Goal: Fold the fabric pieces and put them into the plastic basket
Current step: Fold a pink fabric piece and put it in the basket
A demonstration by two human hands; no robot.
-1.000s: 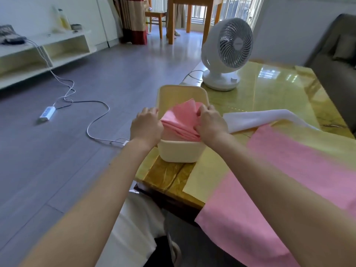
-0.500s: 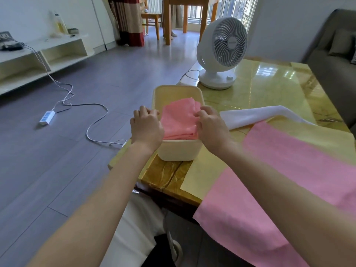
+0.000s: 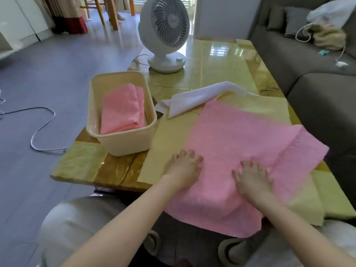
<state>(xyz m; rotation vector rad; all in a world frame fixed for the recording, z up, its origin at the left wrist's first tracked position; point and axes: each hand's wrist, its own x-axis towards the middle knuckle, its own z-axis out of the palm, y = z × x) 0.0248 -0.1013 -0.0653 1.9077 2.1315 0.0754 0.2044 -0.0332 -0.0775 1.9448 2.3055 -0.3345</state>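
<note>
Nearest, both hands are laid palm-down with fingers spread on the pink cloth (image 3: 237,135), nothing gripped: the left hand (image 3: 184,170) at its left edge, the right hand (image 3: 251,179) just beside it. This cloth is spread over a yellow cloth (image 3: 169,137) and hangs off the table's (image 3: 77,162) near edge. Farther left, a folded pink piece (image 3: 122,110) is held in the basket (image 3: 123,143). Beyond, a white cloth (image 3: 196,97) is lain crumpled, and a fan (image 3: 164,33) is stood at the far end

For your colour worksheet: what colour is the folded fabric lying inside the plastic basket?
Pink. The folded fabric lies in the cream basket, seen in the head view.
</note>
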